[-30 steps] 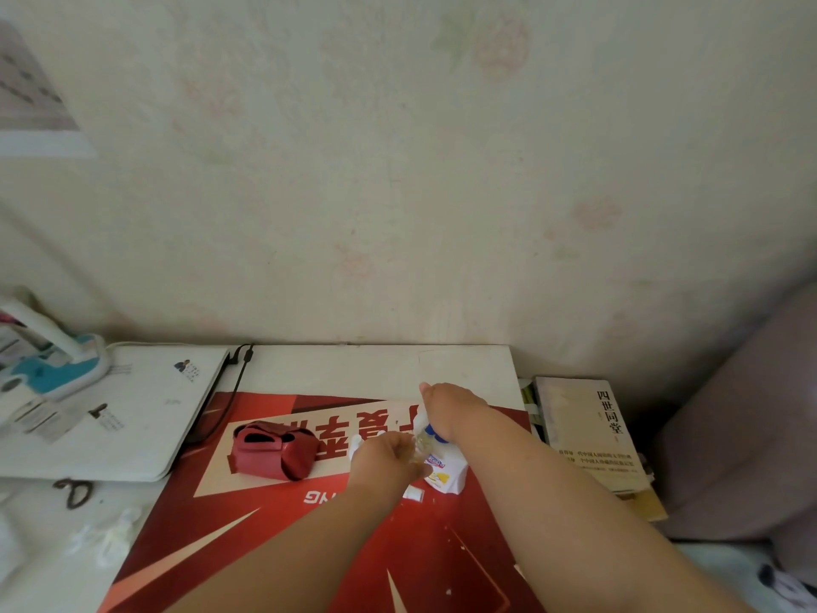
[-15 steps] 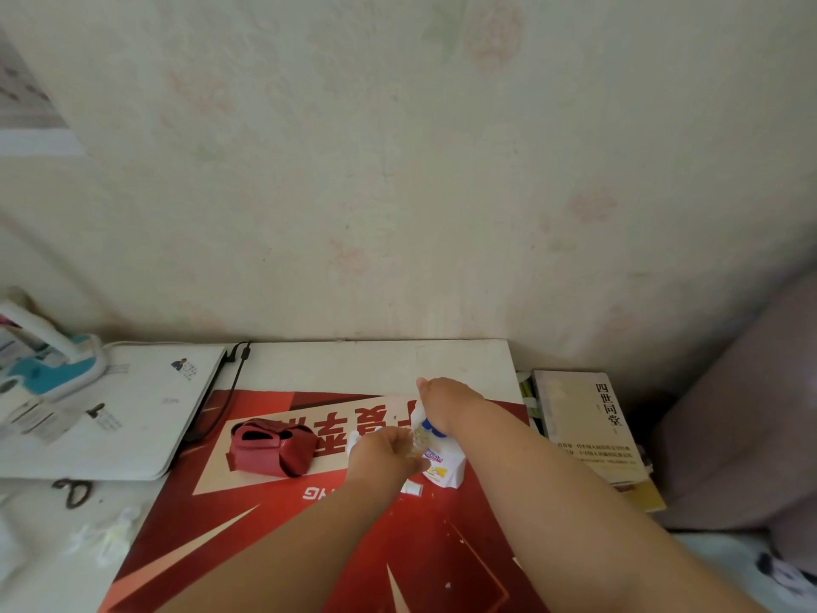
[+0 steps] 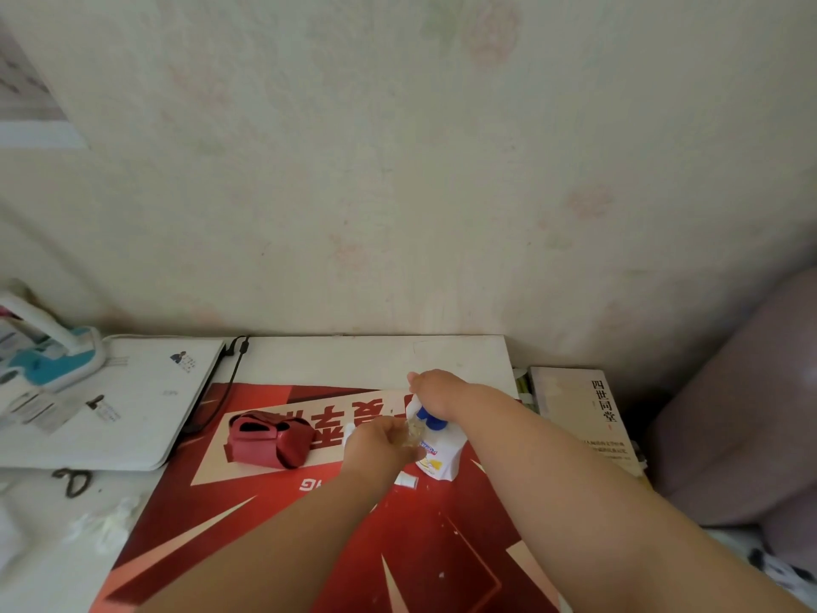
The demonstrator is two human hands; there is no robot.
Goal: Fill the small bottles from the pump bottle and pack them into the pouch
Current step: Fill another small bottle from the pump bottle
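Centrally, toward the right edge of the desk (image 3: 376, 360), a white pump bottle (image 3: 437, 457) is seen standing upright on a red printed sheet (image 3: 398, 546). Its pump head is covered by the right hand (image 3: 435, 393), whose grip is closed down over the top of it. A small clear bottle (image 3: 414, 432) is held in the narrow grip of the left hand (image 3: 380, 446), pinched by curled fingers and kept just beside the blue collar of the pump bottle. Whether liquid is flowing cannot be told. A small white cap (image 3: 406, 480) is laid on the sheet just in front of the pump bottle. A red pouch (image 3: 267, 438) is placed left of the hands, apart from them. A white laptop (image 3: 110, 409) is set at the left edge, with scissors (image 3: 73, 480) near its front corner, and a book (image 3: 583, 413) is seen past the right edge.
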